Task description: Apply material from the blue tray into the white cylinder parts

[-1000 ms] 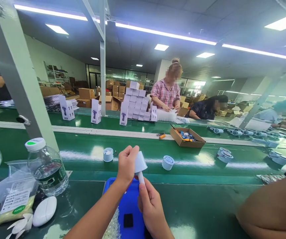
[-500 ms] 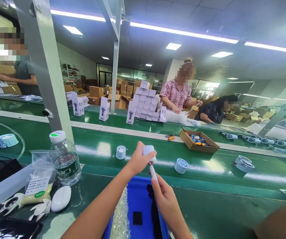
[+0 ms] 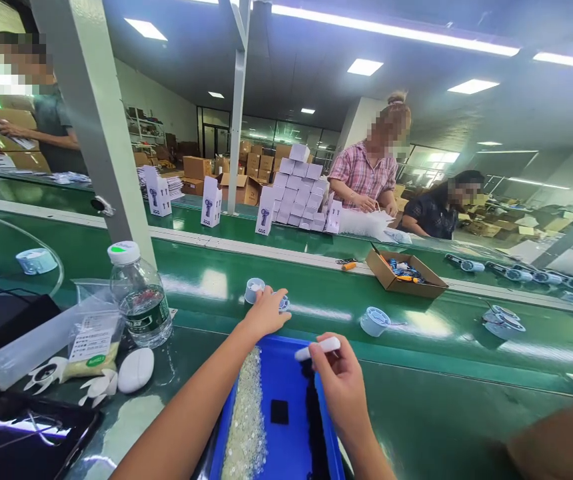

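Note:
My left hand (image 3: 266, 312) reaches forward onto the green conveyor belt (image 3: 416, 340), its fingers over a small pale round part (image 3: 283, 304) that rests on the belt. Close beside it to the left stands another small round cup (image 3: 254, 290). My right hand (image 3: 337, 379) hovers above a blue tray (image 3: 286, 387) and pinches a white pen-like stick (image 3: 317, 347), held roughly level. In the tray lie a strip of tiny clear pieces (image 3: 246, 420) and dark pads (image 3: 279, 411).
A water bottle (image 3: 139, 295), a plastic bag (image 3: 94, 337), a white oval case (image 3: 135, 370) and a slanted post (image 3: 97, 120) stand left. More round parts (image 3: 374, 321) ride the belt. A cardboard box (image 3: 405, 273) and stacked white cartons (image 3: 296, 193) lie beyond, where other people work.
My left hand carried the pale cup part away from the stick and lowered it onto the belt. My right hand kept the stick and tipped it level. The camera turned left.

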The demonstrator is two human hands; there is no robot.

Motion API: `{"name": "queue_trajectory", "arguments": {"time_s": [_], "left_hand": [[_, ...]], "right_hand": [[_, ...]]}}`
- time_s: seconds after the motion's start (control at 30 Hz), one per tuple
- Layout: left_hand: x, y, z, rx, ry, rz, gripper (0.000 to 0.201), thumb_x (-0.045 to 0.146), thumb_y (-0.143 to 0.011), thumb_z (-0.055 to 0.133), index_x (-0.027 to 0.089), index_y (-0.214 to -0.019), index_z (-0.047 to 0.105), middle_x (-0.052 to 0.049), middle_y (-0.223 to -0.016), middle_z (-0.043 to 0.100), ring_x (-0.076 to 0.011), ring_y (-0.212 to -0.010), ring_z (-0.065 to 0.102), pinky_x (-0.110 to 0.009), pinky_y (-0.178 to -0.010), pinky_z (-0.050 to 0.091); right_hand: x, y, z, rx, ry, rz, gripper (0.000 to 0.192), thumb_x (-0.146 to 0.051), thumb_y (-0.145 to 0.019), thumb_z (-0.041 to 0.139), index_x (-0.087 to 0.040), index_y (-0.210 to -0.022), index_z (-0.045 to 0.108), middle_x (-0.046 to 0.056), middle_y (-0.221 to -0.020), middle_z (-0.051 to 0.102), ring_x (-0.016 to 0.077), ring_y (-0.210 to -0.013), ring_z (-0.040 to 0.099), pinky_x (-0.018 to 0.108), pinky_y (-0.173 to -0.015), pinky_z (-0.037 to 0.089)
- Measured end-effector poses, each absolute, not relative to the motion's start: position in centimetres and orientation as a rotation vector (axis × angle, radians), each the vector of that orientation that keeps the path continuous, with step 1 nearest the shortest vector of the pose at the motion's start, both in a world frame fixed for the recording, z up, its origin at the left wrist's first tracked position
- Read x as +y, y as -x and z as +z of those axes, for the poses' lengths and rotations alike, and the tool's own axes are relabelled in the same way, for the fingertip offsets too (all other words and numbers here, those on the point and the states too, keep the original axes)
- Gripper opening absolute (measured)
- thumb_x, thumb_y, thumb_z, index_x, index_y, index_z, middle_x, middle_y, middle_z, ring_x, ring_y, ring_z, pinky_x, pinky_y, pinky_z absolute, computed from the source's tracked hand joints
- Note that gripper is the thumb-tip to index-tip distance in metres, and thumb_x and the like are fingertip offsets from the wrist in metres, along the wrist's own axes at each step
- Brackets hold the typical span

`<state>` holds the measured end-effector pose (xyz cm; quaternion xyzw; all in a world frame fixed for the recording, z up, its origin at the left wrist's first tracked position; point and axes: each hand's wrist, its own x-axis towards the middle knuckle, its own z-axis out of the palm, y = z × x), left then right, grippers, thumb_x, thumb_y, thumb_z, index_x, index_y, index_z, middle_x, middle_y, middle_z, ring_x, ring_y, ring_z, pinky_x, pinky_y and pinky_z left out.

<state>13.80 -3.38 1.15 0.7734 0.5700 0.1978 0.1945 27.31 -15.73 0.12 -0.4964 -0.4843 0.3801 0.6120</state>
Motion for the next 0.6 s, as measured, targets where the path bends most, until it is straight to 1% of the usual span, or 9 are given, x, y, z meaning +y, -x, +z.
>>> {"name": "queue_trajectory", "arguments": {"time_s": [0.07, 0.13, 0.17, 0.23, 0.3, 0.33, 0.4, 0.5, 0.6], "left_hand": [[-2.8, -13.7, 1.3, 1.549, -2.146, 0.606, 0.042, 0.045, -0.085, 0.037, 0.027, -0.12, 0.051, -0.01, -0.114, 0.053, -0.0293, -0.116, 0.039, -0.043, -0.098, 0.029], [-2.1, -13.2, 1.3, 1.587, -2.099, 0.728, 0.042, 0.042, -0.091, 0.02, 0.029, -0.113, 0.054, -0.007, -0.107, 0.058, -0.0244, -0.114, 0.042, -0.042, -0.1, 0.026], [-1.8, -12.9, 1.2, 1.634, -2.065, 0.78, 0.042, 0.04, -0.092, 0.018, 0.028, -0.11, 0.055, -0.006, -0.106, 0.058, -0.0233, -0.112, 0.043, -0.041, -0.1, 0.025], [-1.2, -12.0, 0.7, 1.74, -1.991, 0.823, 0.033, 0.038, -0.089, 0.03, 0.025, -0.106, 0.056, -0.008, -0.109, 0.056, -0.0248, -0.111, 0.043, -0.041, -0.098, 0.027], [-0.9, -11.1, 0.1, 1.801, -1.938, 0.809, 0.024, 0.033, -0.081, 0.046, 0.022, -0.1, 0.057, -0.011, -0.112, 0.051, -0.0277, -0.109, 0.043, -0.042, -0.095, 0.03], [-0.8, -10.8, -0.1, 1.812, -1.92, 0.805, 0.021, 0.029, -0.077, 0.051, 0.021, -0.096, 0.058, -0.011, -0.11, 0.05, -0.0285, -0.108, 0.043, -0.041, -0.094, 0.031], [-0.7, -10.2, -0.3, 1.83, -1.879, 0.825, 0.014, 0.024, -0.072, 0.055, 0.022, -0.086, 0.058, -0.011, -0.103, 0.048, -0.0291, -0.106, 0.042, -0.041, -0.092, 0.032], [-0.5, -9.8, 0.0, 1.826, -1.805, 0.896, 0.004, 0.022, -0.069, 0.058, 0.022, -0.072, 0.055, -0.009, -0.093, 0.046, -0.0306, -0.107, 0.04, -0.041, -0.093, 0.031], [-0.3, -9.7, 0.9, 1.784, -1.706, 1.012, 0.011, 0.019, -0.066, 0.06, 0.021, -0.065, 0.05, -0.008, -0.088, 0.044, -0.0312, -0.109, 0.038, -0.042, -0.096, 0.028]], "right_hand": [[-15.7, -26.7, -0.4, -1.168, 1.087, 0.98, 0.027, -0.046, -0.083, 0.056, -0.021, -0.09, 0.051, -0.003, -0.069, 0.051, 0.0113, -0.059, 0.051, 0.023, -0.058, 0.045], [-15.7, -26.2, -0.9, -1.249, 1.042, 1.063, 0.026, -0.046, -0.086, 0.052, -0.021, -0.09, 0.051, -0.003, -0.069, 0.051, 0.0117, -0.06, 0.052, 0.024, -0.06, 0.045], [-15.7, -26.0, -1.1, -1.288, 1.026, 1.087, 0.025, -0.045, -0.087, 0.051, -0.021, -0.089, 0.051, -0.002, -0.069, 0.051, 0.0118, -0.06, 0.052, 0.024, -0.06, 0.045], [-15.6, -25.7, -1.4, -1.34, 1.005, 1.113, 0.023, -0.044, -0.087, 0.051, -0.021, -0.09, 0.051, -0.001, -0.071, 0.052, 0.0122, -0.062, 0.053, 0.025, -0.061, 0.046], [-15.6, -25.7, -1.4, -1.355, 0.988, 1.127, 0.022, -0.042, -0.088, 0.051, -0.021, -0.091, 0.051, -0.001, -0.074, 0.053, 0.0126, -0.064, 0.053, 0.026, -0.063, 0.046], [-15.6, -25.7, -1.4, -1.358, 0.982, 1.134, 0.021, -0.042, -0.088, 0.051, -0.021, -0.091, 0.051, 0.0, -0.074, 0.053, 0.0128, -0.064, 0.054, 0.026, -0.063, 0.047], [-15.6, -25.7, -1.3, -1.364, 0.974, 1.14, 0.021, -0.041, -0.087, 0.052, -0.021, -0.091, 0.051, 0.0, -0.074, 0.053, 0.0131, -0.064, 0.054, 0.026, -0.063, 0.047], [-15.6, -25.7, -1.4, -1.381, 0.988, 1.133, 0.02, -0.041, -0.087, 0.052, -0.021, -0.091, 0.052, 0.0, -0.074, 0.054, 0.0137, -0.063, 0.054, 0.027, -0.062, 0.048], [-15.7, -25.5, -1.5, -1.414, 1.021, 1.108, 0.021, -0.041, -0.087, 0.051, -0.021, -0.092, 0.052, 0.001, -0.074, 0.055, 0.0144, -0.065, 0.056, 0.027, -0.063, 0.048]]}}
